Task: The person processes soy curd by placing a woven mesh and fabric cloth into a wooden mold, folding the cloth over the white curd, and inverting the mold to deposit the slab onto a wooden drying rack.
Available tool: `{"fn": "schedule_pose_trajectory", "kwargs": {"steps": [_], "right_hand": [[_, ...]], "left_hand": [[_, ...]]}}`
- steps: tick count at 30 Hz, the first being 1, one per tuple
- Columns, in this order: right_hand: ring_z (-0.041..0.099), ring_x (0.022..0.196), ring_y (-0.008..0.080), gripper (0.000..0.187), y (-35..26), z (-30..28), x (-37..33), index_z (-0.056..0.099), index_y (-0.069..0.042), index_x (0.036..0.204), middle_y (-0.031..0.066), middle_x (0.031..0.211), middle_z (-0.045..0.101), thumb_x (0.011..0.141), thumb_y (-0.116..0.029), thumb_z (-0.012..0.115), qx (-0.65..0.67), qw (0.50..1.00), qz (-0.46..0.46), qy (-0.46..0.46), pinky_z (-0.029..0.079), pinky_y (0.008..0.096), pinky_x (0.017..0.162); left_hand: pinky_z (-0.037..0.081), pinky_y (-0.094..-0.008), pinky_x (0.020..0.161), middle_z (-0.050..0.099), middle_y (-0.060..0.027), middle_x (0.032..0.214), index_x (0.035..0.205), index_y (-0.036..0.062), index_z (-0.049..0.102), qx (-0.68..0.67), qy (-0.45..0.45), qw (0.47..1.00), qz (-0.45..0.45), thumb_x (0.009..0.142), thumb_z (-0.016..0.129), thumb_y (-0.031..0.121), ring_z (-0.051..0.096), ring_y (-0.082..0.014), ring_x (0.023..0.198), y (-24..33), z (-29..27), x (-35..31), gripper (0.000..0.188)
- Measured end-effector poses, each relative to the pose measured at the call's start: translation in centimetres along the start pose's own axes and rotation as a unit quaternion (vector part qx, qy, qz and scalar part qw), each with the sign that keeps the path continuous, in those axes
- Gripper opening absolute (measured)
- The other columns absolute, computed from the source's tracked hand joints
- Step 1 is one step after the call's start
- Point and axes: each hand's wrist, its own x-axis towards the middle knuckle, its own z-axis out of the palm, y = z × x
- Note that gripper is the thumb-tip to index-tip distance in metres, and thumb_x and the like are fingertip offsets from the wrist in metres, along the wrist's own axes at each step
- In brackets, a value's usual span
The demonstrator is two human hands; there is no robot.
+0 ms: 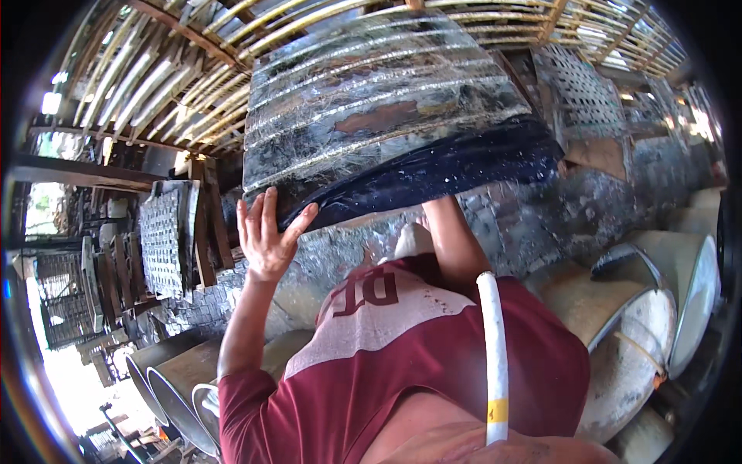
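A large, weathered board [379, 100] with pale parallel ribs and fibrous dirt fills the upper middle, raised in front of me. Along its near edge lies a dark blue, glossy plastic sheet [433, 172], bunched and flecked with white. My left hand [268, 236] grips the board's near left corner, fingers up against the edge and thumb stretched toward the sheet. My right forearm [456, 240] reaches up under the near edge; the board and sheet hide that hand, so its fingers cannot be seen.
Large metal drums [626, 356] lie at the right, and more round containers [182, 379] stand at the lower left. A woven panel [166, 240] hangs at the left, another lattice panel [580, 89] at the upper right. Bamboo slats [309, 31] run overhead; a stone wall [510, 224] stands behind.
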Motion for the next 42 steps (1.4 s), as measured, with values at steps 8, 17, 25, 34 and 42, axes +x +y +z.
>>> {"fn": "schedule_pose_trajectory", "kwargs": {"steps": [8,17,25,34,42], "right_hand": [[0.063,0.097,0.0256,0.026,-0.4,1.4,-15.7,0.065,-0.007,0.094,0.0114,0.098,0.069,0.091,-0.03,0.054,-0.15,0.977,-0.092,0.118,0.047,0.0473,0.095],[0.054,0.117,0.0331,0.072,-4.9,15.7,-15.6,0.051,-0.005,0.134,0.018,0.132,0.051,0.064,0.005,0.057,-0.911,0.032,-0.392,0.121,0.043,0.0441,0.099],[0.057,0.101,0.0387,0.032,-7.9,11.0,-22.1,0.059,-0.004,0.099,0.0168,0.104,0.061,0.067,-0.004,0.062,-0.992,-0.08,-0.03,0.096,0.047,0.0471,0.085],[0.059,0.055,0.015,0.02,-19.6,9.3,-19.6,0.063,-0.007,0.071,0.0047,0.057,0.058,0.078,-0.025,0.068,-0.799,0.363,-0.086,0.471,0.045,0.0278,0.05],[0.058,0.078,0.0142,0.062,-21.1,17.2,4.3,0.061,-0.01,0.098,0.0027,0.087,0.061,0.084,-0.069,0.054,-0.789,0.494,0.036,0.363,0.047,0.0315,0.068]], "left_hand": [[0.03,-0.0558,0.109,0.051,-0.0132,0.135,0.142,0.0274,0.041,-0.114,-0.035,0.983,-0.14,0.074,0.062,0.002,0.049,-0.0322,0.122,5.8,5.5,-8.8,0.076],[0.047,-0.0371,0.079,0.064,-0.0057,0.097,0.089,0.0066,0.066,-0.376,0.027,0.919,-0.114,0.069,0.066,-0.002,0.06,-0.0259,0.09,4.7,3.1,-6.9,0.022],[0.046,-0.0415,0.096,0.056,-0.0136,0.125,0.104,0.0026,0.064,-0.427,-0.301,0.853,0.01,0.077,0.057,0.005,0.054,-0.029,0.116,7.4,7.9,-17.7,0.028],[0.05,-0.0366,0.085,0.07,-0.0135,0.101,0.106,0.0011,0.068,-0.452,-0.385,0.616,-0.518,0.089,0.06,0.022,0.067,-0.0298,0.092,-2.7,18.8,-24.6,0.028],[0.048,-0.0353,0.085,0.069,-0.0097,0.104,0.112,0.0001,0.062,-0.711,-0.158,0.257,-0.636,0.096,0.043,0.059,0.064,-0.0234,0.09,-13.6,22.7,-6.3,0.064]]}}
